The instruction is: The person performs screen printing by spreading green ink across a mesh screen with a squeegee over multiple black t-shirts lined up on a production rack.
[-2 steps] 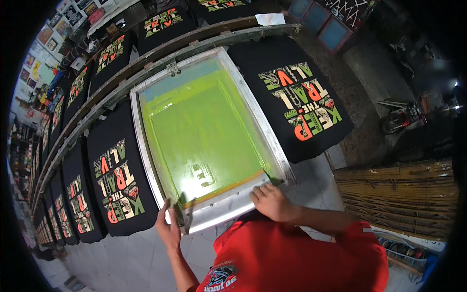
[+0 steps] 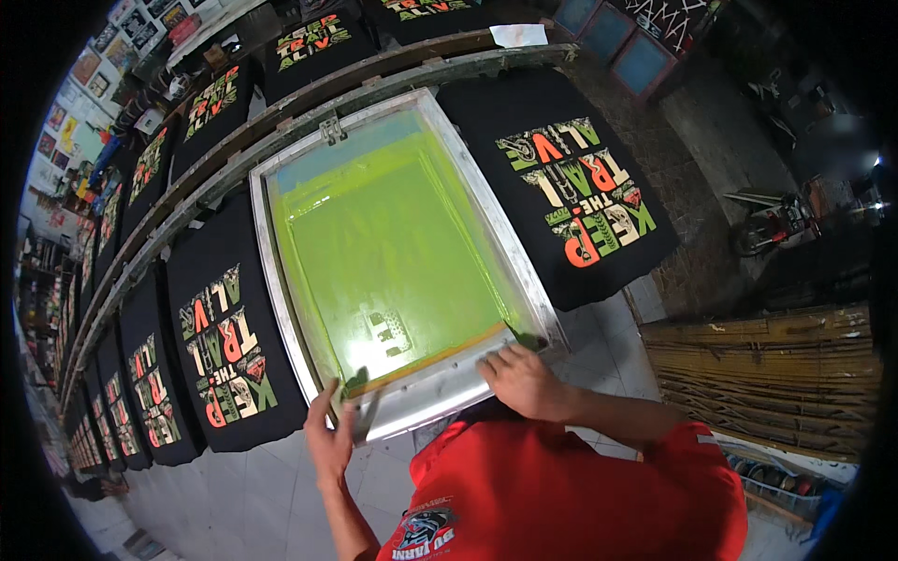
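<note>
A silver-framed screen (image 2: pixel 267 224) lies angled in front of me, spread with wet lime-green ink (image 2: pixel 388 243). Along its near side rests a squeegee (image 2: pixel 426 371) with a metal bar and an orange blade. My left hand (image 2: pixel 329 430) grips the bar's left end near the frame corner, thumb and fingers around it. My right hand (image 2: pixel 519 383) has its fingers curled over the right part of the same bar. A hinge clamp (image 2: pixel 332 131) joins the screen's far side to a long rail. What lies under the screen is hidden.
Black T-shirts with colourful prints lie on boards to the right (image 2: pixel 552 93), left (image 2: pixel 210 243) and beyond the rail (image 2: pixel 393 65). At right are a motorbike (image 2: pixel 776 224) and bamboo matting (image 2: pixel 748 374). Blue screens (image 2: pixel 627 65) lean behind, and pictures (image 2: pixel 94 65) cover the left wall.
Both hands and the squeegee have shifted very slightly up the picture, toward the far side of the screen. Everything else looks the same.
</note>
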A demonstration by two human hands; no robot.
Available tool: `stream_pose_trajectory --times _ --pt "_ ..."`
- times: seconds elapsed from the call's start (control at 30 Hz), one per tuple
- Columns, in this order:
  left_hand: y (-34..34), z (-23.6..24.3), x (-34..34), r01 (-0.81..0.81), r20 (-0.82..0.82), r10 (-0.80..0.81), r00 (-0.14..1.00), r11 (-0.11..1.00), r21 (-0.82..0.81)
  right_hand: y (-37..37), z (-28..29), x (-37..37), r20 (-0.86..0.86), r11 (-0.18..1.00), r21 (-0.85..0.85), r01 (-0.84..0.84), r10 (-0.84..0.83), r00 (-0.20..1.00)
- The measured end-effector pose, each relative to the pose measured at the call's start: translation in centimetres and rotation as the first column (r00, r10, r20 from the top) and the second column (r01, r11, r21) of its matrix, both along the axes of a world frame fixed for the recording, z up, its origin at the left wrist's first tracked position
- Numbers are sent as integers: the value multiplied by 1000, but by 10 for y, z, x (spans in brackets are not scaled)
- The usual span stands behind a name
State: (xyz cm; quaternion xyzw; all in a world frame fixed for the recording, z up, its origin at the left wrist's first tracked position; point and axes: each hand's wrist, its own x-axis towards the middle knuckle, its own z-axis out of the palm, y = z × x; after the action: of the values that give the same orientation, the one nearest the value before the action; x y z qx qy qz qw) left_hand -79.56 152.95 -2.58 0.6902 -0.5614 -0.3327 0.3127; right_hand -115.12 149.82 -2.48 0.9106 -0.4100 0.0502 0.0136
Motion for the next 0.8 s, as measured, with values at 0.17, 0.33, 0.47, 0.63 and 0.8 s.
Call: stream_pose_trajectory --times 0.17,0.33,0.47,0.63,0.8 --pt "-20 28 -21 440 458 -367 810 896 -62 -37 7 8 215 992 -20 127 -120 969" --pt "-34 -3 -4 510 645 -378 665 860 -22 -43 -9 18 259 968 -82 237 -209 943" --pt "-32 -9 -15 481 580 -338 741 870 -108 -37 -5 2 240 963 -159 218 -176 955" --pt "-27 -18 -18 521 603 -342 721 841 -146 -28 -28 -5 213 970 -69 231 -212 954" --pt "-62 -3 -3 501 582 -365 726 861 -86 -61 -11 6 279 970 -106 220 -183 943"
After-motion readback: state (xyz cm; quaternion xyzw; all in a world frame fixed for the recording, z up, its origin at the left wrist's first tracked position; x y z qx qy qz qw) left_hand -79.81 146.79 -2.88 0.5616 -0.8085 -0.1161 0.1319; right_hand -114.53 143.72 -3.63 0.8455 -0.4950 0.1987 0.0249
